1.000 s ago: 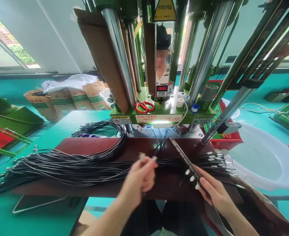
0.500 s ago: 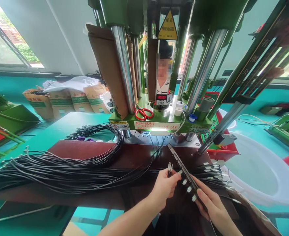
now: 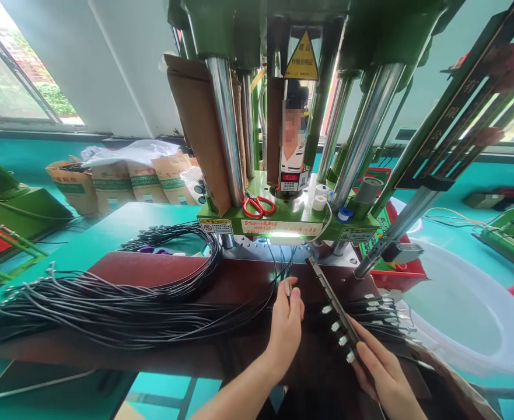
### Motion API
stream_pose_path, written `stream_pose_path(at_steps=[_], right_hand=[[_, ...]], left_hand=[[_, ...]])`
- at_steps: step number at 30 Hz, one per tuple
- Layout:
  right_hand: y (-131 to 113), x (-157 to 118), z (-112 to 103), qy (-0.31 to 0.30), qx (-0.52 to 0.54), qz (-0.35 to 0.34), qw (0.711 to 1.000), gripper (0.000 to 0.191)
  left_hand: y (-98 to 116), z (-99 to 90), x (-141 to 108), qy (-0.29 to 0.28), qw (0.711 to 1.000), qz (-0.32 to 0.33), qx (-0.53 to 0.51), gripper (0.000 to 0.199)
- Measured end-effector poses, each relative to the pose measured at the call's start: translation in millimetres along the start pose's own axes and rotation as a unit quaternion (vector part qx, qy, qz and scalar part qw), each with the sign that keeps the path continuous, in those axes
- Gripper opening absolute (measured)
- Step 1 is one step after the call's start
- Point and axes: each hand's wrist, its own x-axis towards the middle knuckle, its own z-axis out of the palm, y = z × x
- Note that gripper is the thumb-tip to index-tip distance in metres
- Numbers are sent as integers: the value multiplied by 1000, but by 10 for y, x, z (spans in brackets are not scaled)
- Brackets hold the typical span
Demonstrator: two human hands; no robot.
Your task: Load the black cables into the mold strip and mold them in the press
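Long black cables [image 3: 121, 309] spread across brown desk [image 3: 151, 266] at left. Red-handled scissors [image 3: 259, 203] laid on green press [image 3: 226, 211]. Small silvery piece [image 3: 288, 288] pinched between thumb and fingers of left hand [image 3: 286, 318]. Dark bar [image 3: 332, 300], slanted over desk, gripped near lower end by right hand [image 3: 381, 364]; four pale connectors [image 3: 336, 325] protruding leftward. White-tipped cable ends [image 3: 381, 309] bunched at right.

A fourth connector [image 3: 327, 309] now sits on the bar [image 3: 334, 299], the left hand [image 3: 286, 321] drawn back.
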Motion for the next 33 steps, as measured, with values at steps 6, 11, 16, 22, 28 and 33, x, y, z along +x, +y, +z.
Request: stream_pose_path(at_steps=[6,11,16,22,28,33], right_hand=[[65,39,-46,-33,-10,-19,999,55],[106,65,-86,-73,-21,-40,996,53],[102,72,-91,-87,-35,-31,995,52],[74,71,-91,-95,-40,-32,994,55],[80,70,-71,-84,-39,-38,995,52],[75,67,-69,-86,-32,-36,995,50]], left_hand=[[-10,6,3,-61,996,-56,-40,34],[42,25,46,-120,982,-140,-31,40],[30,-14,75,-103,983,-154,-15,38],[-9,-66,92,-125,973,-188,-39,37],[9,-67,99,-128,976,-175,-22,35],[13,-56,90,-128,976,-175,-16,34]])
